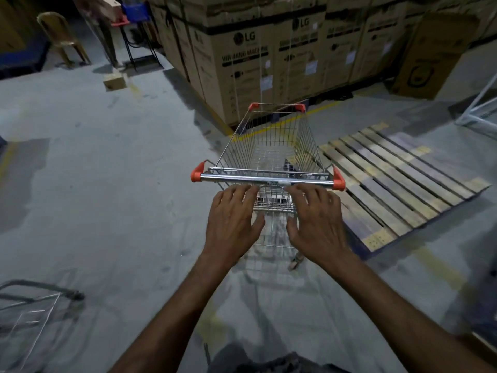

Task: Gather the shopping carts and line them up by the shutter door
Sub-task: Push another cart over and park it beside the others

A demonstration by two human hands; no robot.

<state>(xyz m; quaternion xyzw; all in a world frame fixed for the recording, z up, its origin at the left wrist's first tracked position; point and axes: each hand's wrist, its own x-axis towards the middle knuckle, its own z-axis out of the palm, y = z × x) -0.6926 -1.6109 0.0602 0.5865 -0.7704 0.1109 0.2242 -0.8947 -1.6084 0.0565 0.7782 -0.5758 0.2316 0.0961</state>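
beside stacked boxes [269, 57], cart [266, 178] (wire basket [305, 135])

A grey floor [94, 157] with yellow lines [321, 108] is seen in dim light. Big brown boxes [269, 63] are stacked at the back. A wooden pallet [403, 170] is laid on the right. A chair [57, 36] is set far left.

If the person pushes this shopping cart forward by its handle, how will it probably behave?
The shopping cart seems to carry nothing, so it is probably light and starts easily. It stands on small wheels, so it should roll, maybe drifting sideways. The wooden pallet lies close on its right; a wheel could catch there.
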